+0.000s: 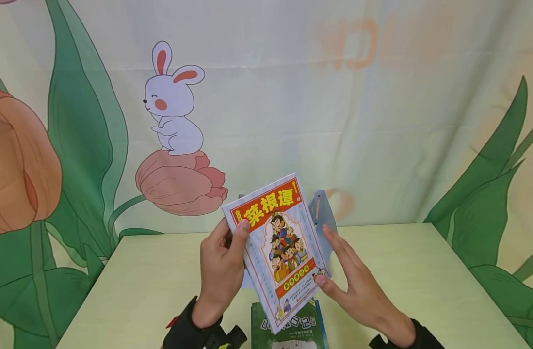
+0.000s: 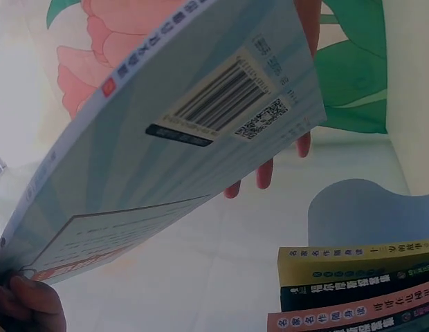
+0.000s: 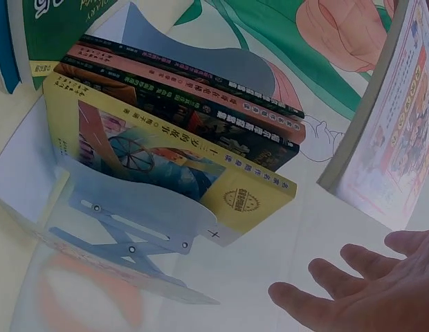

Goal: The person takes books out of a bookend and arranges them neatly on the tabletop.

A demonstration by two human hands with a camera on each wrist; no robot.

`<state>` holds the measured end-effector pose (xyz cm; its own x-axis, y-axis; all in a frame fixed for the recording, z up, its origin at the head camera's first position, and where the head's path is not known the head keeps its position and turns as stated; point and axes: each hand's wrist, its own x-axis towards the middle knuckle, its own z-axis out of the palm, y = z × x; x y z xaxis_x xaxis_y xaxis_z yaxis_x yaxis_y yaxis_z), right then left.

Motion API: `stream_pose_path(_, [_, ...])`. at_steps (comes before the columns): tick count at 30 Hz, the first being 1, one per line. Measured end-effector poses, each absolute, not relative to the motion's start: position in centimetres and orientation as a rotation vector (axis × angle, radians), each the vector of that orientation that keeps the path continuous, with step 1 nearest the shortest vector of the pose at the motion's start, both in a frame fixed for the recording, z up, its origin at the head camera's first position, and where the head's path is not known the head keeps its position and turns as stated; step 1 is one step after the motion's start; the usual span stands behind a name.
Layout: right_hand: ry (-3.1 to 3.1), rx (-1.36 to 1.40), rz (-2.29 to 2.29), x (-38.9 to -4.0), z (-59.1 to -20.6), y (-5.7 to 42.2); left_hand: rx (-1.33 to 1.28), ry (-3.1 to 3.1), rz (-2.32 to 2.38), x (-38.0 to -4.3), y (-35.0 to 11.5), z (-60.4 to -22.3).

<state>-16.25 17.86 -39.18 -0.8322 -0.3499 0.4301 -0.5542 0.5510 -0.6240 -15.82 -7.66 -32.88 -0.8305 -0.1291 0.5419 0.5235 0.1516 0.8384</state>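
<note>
My left hand grips a white and red book by its left edge, thumb on the front cover. The book is tilted, with yellow title characters and cartoon figures on the cover. Its back, with a barcode, shows in the left wrist view, where curled left fingers hold the corner. My right hand is beside the book's right edge, fingers extended and spread, thumb close to the lower corner. In the right wrist view, the fingers hold nothing.
Behind the held book stands a blue-grey metal book stand with crossed bars. Several upright books, a yellow book at one end, stand in it. A green book is on the table, nearer me. A printed curtain hangs behind.
</note>
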Motion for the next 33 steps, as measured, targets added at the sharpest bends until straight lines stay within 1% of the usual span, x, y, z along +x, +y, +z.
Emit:
stream_pose_path(9, [-2.527, 0.747, 1.248, -16.2, -39.8, 17.6, -0.308, -1.975, -1.824, -15.5, -7.8, -33.7])
stream_pose_path(21, [-2.511, 0.837, 1.442, -16.1, -40.4, 17.2, -0.227, -2.021, -1.892, -15.3, -7.6, -34.8])
stream_pose_path(33, [-2.483, 0.871, 1.671, -16.3, -40.9, 16.7, -0.211, -2.01, -1.971, -14.9, -7.4, -35.3])
